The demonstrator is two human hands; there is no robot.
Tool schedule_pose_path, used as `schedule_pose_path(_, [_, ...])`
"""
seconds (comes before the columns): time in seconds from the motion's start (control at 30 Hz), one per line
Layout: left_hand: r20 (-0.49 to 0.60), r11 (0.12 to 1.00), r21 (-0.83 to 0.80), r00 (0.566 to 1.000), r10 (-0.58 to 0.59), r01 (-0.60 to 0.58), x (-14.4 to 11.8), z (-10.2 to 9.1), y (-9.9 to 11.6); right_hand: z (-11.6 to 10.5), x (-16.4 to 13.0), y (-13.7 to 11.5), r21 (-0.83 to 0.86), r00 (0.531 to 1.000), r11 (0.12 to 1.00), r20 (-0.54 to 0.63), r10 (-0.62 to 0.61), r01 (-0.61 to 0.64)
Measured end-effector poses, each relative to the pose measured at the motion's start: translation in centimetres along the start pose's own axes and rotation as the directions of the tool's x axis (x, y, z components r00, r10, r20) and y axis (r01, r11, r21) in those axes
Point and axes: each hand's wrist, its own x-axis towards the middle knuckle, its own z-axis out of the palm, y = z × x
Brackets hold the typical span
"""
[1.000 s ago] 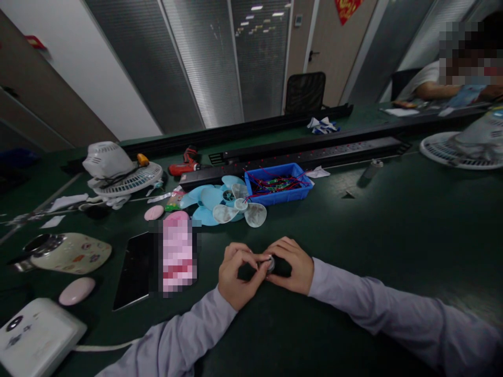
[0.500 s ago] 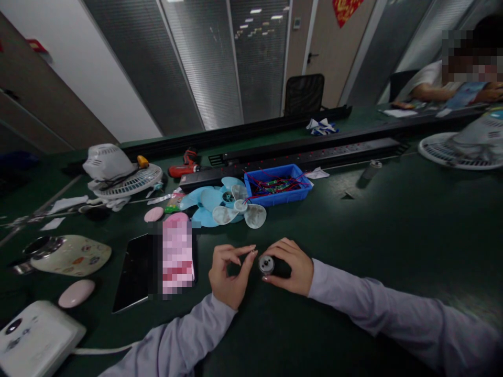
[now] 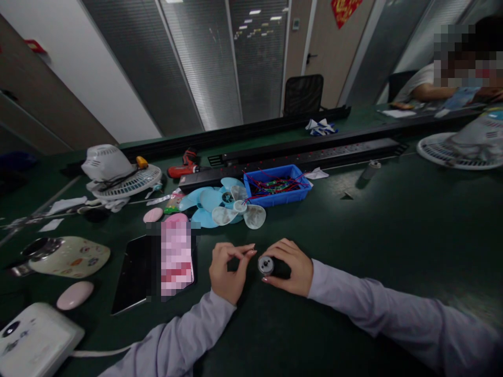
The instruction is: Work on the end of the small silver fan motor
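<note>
My right hand point(image 3: 291, 267) grips a small round metal motor point(image 3: 266, 265) between thumb and fingers. The motor's end face, with small holes and a dark centre, is turned up toward me. Just left of it, my left hand point(image 3: 230, 272) is closed in a pinch, thumb against index finger. Whatever lies between those fingertips is too small to make out. The left fingertips are close to the motor but apart from it.
Beyond my hands lie blue and clear fan blades point(image 3: 225, 201) and a blue bin point(image 3: 277, 186) of wired circuit boards. A tablet point(image 3: 135, 272) and flask point(image 3: 70, 255) lie left. A metal cylinder point(image 3: 371, 168) stands right. Another person point(image 3: 428, 91) sits far right.
My left thumb and index fingertips have shifted slightly in their pinch. The right hand and motor hold the same position.
</note>
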Motion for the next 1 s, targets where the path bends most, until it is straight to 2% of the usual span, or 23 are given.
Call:
schedule_pose_path(0.13, [-0.011,0.985,-0.093,0.989,0.146,-0.147,-0.5,-0.1,1.2,0.0,0.0,-0.1,0.004,1.0,1.0,0.005,-0.005,0.005])
schedule_pose_path(0.23, [0.03,0.974,-0.131,0.982,0.189,-0.183,-0.5,0.0,1.7,-0.1,0.1,-0.2,0.008,1.0,1.0,0.013,-0.007,0.007])
schedule_pose_path(0.43, [0.104,0.973,-0.153,0.976,0.19,-0.173,-0.4,0.0,1.6,-0.3,0.1,-0.4,-0.003,1.0,1.0,0.02,-0.002,0.002])
schedule_pose_path(1.0, [0.145,0.98,-0.176,0.982,0.124,-0.098,-0.3,-0.2,1.8,-0.1,0.2,-0.2,-0.019,1.0,1.0,0.018,-0.008,0.008])
